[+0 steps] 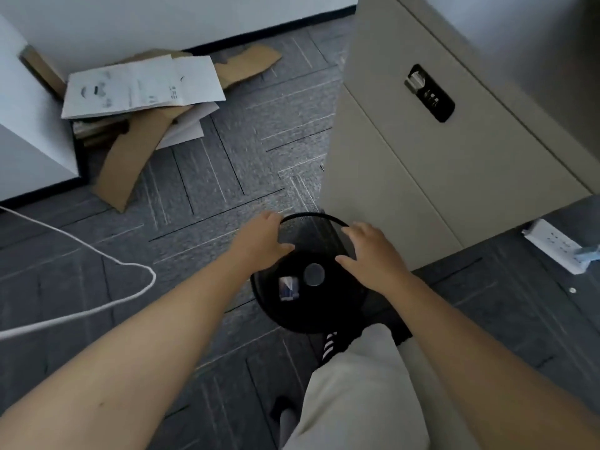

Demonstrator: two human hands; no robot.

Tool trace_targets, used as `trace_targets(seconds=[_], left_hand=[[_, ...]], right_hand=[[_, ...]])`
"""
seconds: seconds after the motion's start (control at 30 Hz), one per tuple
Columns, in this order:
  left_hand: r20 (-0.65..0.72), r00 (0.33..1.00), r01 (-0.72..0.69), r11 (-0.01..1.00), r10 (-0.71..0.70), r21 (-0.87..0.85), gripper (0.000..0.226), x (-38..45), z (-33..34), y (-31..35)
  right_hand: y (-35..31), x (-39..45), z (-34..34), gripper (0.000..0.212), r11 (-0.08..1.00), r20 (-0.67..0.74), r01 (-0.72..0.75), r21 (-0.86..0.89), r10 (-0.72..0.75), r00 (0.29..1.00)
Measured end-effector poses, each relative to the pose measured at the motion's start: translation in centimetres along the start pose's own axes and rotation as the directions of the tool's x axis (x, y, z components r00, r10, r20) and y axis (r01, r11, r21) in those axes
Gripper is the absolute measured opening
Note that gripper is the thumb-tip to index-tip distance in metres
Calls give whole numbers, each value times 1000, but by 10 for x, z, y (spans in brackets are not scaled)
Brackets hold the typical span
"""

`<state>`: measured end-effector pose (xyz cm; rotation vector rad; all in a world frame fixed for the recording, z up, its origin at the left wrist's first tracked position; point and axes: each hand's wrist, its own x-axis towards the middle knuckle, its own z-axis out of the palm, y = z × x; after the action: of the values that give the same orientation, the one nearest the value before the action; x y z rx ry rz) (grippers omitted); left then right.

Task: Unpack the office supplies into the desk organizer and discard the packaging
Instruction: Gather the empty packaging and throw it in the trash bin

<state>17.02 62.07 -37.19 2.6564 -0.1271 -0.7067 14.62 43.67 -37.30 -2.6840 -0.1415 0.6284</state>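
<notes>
Head view: both hands over mesh bin; label unreadable.

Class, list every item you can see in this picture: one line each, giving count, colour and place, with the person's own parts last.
mesh wastebasket: one, black, on the floor beside the cabinet
packaging scrap: one, blue and white, inside the wastebasket
cabinet: one, beige, right, with a black lock
cardboard and paper pile: one, brown and white, upper left by the wall
cable: one, white, left floor
power strip: one, white, right floor
carpet: grey tiles
left hand: over the wastebasket rim, fingers spread
right hand: over the wastebasket rim, fingers spread
</notes>
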Motion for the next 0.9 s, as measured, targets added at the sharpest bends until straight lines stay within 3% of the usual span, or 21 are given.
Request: trace_targets(seconds=[0.23,0.43,0.67,0.9], left_hand=[[-24,992,-114,966,123,233,54,-26,-46,21],[-149,961,-176,932,232,316,50,-78,-103,54],[-355,812,-345,871,464,350,53,-138,-164,128],[-373,668,-504,760,644,410,54,-150,-170,237]], right_hand=[[-22,-26,-50,47,989,-77,19,-145,-31,997],[-48,-85,-109,43,982,-200,16,-191,-54,978],[-61,-175,-183,50,979,-477,45,-196,-135,868],[-1,-243,-236,48,978,-654,-121,-171,-21,756]])
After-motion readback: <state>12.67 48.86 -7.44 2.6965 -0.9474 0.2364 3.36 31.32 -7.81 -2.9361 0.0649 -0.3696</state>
